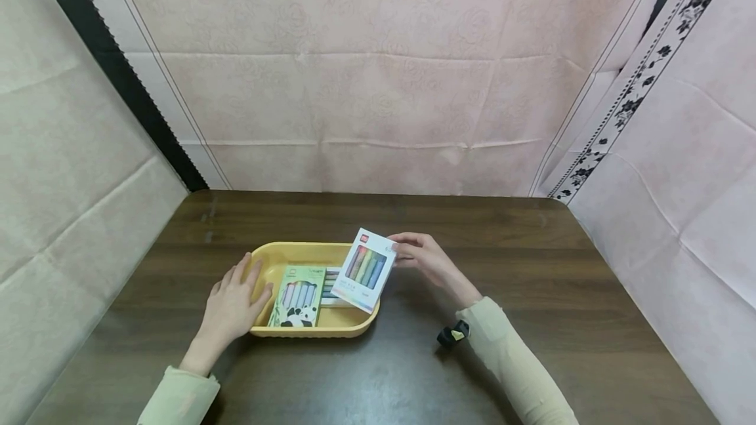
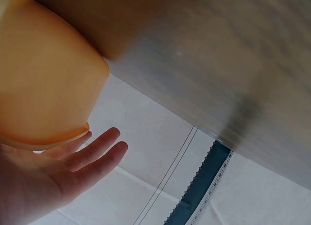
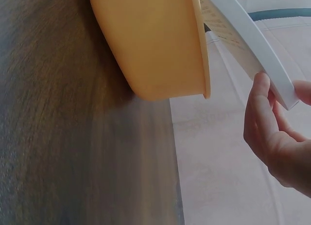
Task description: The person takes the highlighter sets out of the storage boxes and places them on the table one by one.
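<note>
A yellow plastic tray (image 1: pixel 304 332) sits on the table. My left hand (image 1: pixel 232 303) rests at its left rim, fingers spread and fairly straight, as the left wrist view shows beside the tray wall (image 2: pixel 48 74). With thumb and fingers, my right hand (image 1: pixel 430 262) pinches the edge of a white box of coloured markers (image 1: pixel 366 270), tilted over the tray's right end. In the right wrist view this box (image 3: pixel 262 43) stands above the tray rim. Inside the tray lies a green marker box (image 1: pixel 299 296) with a panda picture. Another marker box (image 1: pixel 331 290) is partly hidden under the white one.
The dark wooden table (image 1: pixel 378 385) carries the tray. A pale cloth (image 1: pixel 378 97) hangs behind it, with more cloth at both sides. A small black object (image 1: pixel 453 334) is by the right cuff.
</note>
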